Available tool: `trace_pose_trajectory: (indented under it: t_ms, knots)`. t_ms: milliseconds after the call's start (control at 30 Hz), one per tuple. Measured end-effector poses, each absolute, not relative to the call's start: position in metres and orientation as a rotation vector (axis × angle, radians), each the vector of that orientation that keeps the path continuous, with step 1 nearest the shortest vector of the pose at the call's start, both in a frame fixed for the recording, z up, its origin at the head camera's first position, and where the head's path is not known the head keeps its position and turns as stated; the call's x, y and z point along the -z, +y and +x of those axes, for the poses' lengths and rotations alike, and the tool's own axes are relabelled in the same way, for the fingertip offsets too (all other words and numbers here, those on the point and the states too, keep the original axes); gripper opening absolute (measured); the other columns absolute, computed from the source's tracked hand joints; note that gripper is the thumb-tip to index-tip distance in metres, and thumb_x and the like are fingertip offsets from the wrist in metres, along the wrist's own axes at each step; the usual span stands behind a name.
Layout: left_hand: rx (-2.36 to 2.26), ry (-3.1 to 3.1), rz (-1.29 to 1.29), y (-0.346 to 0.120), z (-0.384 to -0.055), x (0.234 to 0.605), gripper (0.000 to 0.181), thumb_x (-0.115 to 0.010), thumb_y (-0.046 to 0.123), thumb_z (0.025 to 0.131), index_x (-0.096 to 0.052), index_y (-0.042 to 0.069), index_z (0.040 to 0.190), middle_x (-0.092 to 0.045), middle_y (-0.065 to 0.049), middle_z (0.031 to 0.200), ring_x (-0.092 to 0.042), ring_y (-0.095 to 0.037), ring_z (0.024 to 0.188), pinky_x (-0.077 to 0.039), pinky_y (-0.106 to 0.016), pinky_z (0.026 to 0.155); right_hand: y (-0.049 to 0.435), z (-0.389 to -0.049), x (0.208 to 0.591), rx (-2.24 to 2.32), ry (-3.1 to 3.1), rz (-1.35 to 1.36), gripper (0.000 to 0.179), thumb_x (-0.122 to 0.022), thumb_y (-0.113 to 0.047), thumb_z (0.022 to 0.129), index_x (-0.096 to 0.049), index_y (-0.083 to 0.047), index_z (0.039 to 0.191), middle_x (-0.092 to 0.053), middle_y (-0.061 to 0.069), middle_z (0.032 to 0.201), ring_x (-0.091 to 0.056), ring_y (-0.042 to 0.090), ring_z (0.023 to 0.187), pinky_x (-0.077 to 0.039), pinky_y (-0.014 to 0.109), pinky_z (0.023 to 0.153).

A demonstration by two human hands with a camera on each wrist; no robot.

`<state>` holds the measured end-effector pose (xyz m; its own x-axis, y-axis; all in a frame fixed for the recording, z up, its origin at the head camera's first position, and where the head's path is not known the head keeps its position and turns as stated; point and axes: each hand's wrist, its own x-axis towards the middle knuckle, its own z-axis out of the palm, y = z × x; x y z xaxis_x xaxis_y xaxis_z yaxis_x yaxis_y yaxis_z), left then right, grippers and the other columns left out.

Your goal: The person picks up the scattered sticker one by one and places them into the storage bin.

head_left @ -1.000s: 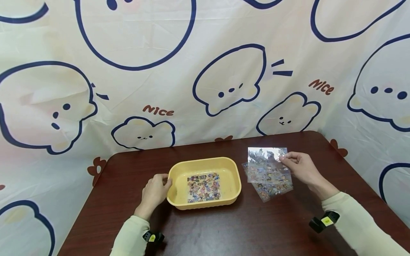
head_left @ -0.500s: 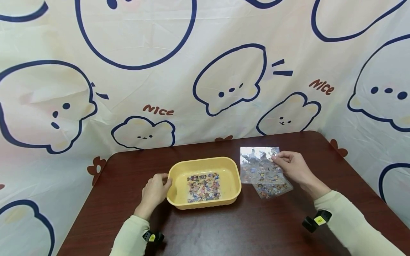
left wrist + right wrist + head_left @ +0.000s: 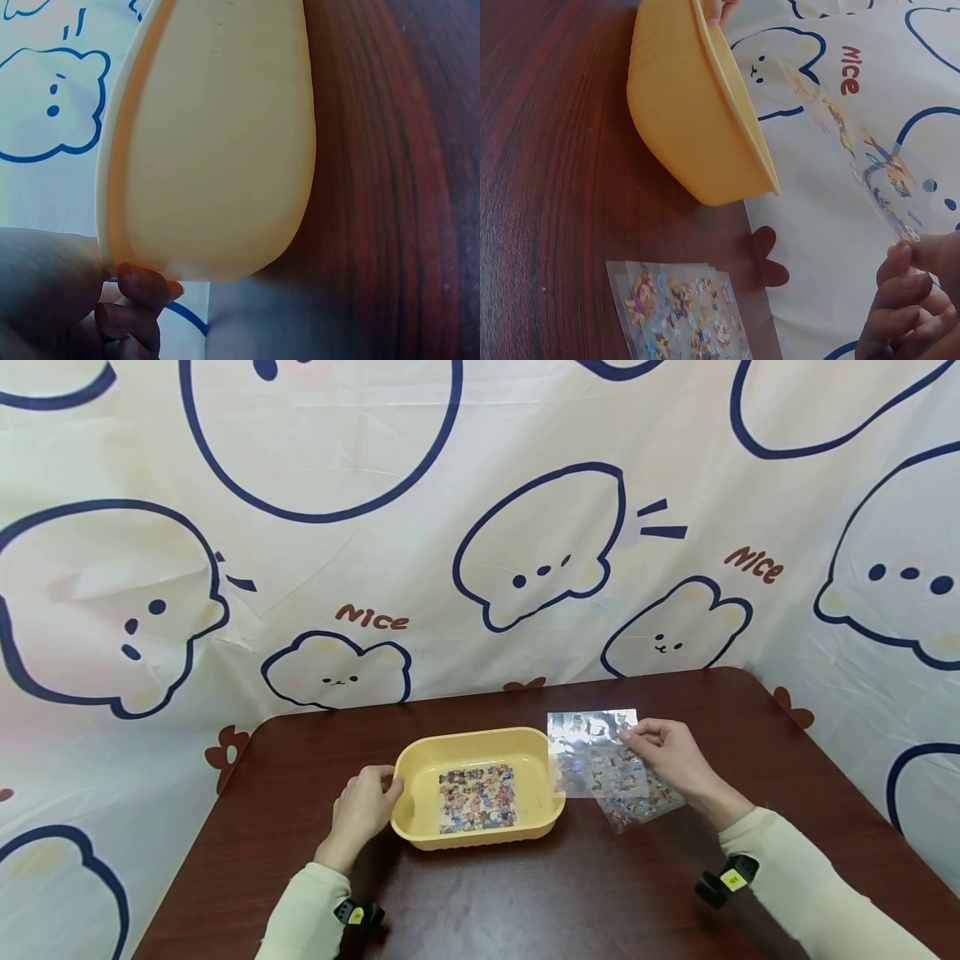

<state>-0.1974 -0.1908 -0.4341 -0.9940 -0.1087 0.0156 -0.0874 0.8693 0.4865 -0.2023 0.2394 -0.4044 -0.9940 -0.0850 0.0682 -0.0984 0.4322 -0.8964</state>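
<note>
My left hand (image 3: 362,806) grips the left end of a yellow plastic basin (image 3: 480,842), thumb over the rim and fingers curled beneath it in the left wrist view. On the basin's floor lies a clear sheet of cartoon stickers (image 3: 477,799). My right hand (image 3: 675,756) pinches the right edge of another clear sticker sheet (image 3: 588,752) between thumb and fingers. That sheet is held up, and its left edge overlaps the basin's right rim in the head view. Below it, a small pile of sticker sheets (image 3: 686,311) rests on the table, partly covered in the head view.
The basin stands on a dark reddish-brown wooden table (image 3: 480,910). A white cloth (image 3: 420,568) printed with blue-outlined cartoon animals hangs behind and along the sides. Each sleeved wrist carries a small black device (image 3: 726,881).
My right hand has carried its sticker sheet leftward, from above the pile to the basin's right rim. The left hand and the basin have stayed in place.
</note>
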Motion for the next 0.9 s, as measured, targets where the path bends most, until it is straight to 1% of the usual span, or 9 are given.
trace_pose_trajectory:
  t_ms: [200, 533, 667, 900]
  knots:
    - [0.778, -3.005, 0.159, -0.191, -0.198, 0.434, 0.036, -0.06, 0.028, 0.097, -0.071, 0.008, 0.125, -0.076, -0.015, 0.111, -0.071, -0.03, 0.092, -0.052, -0.052, 0.075, 0.234, -0.203, 0.405, -1.669, -2.65, 0.183, 0.03, -0.059, -0.023, 0.103, -0.066, 0.006, 0.101, -0.039, -0.01, 0.053, -0.034, 0.005, 0.048, -0.032, 0.025, 0.045]
    - [0.781, -3.008, 0.165, -0.191, -0.198, 0.434, 0.037, -0.059, 0.028, 0.097, -0.071, 0.008, 0.126, -0.075, -0.016, 0.115, -0.071, -0.033, 0.099, -0.052, -0.055, 0.079, 0.225, -0.205, 0.409, -1.686, -2.655, 0.17, 0.029, -0.06, -0.023, 0.102, -0.066, 0.005, 0.101, -0.04, -0.01, 0.053, -0.035, 0.006, 0.048, -0.033, 0.025, 0.045]
    - [0.777, -3.009, 0.158, -0.191, -0.198, 0.434, 0.037, -0.059, 0.028, 0.097, -0.071, 0.008, 0.125, -0.075, -0.016, 0.115, -0.071, -0.033, 0.097, -0.052, -0.054, 0.077, 0.221, -0.206, 0.411, -1.694, -2.642, 0.181, 0.027, -0.06, -0.022, 0.102, -0.066, 0.004, 0.1, -0.04, -0.009, 0.053, -0.034, 0.006, 0.046, -0.031, 0.024, 0.044]
    - [0.782, -3.008, 0.168, -0.19, -0.198, 0.435, 0.037, -0.06, 0.027, 0.097, -0.071, 0.007, 0.125, -0.075, -0.016, 0.114, -0.071, -0.033, 0.097, -0.052, -0.054, 0.078, 0.212, -0.205, 0.413, -1.698, -2.629, 0.196, 0.025, -0.061, -0.021, 0.101, -0.067, 0.003, 0.096, -0.041, -0.008, 0.053, -0.034, 0.006, 0.046, -0.031, 0.024, 0.043]
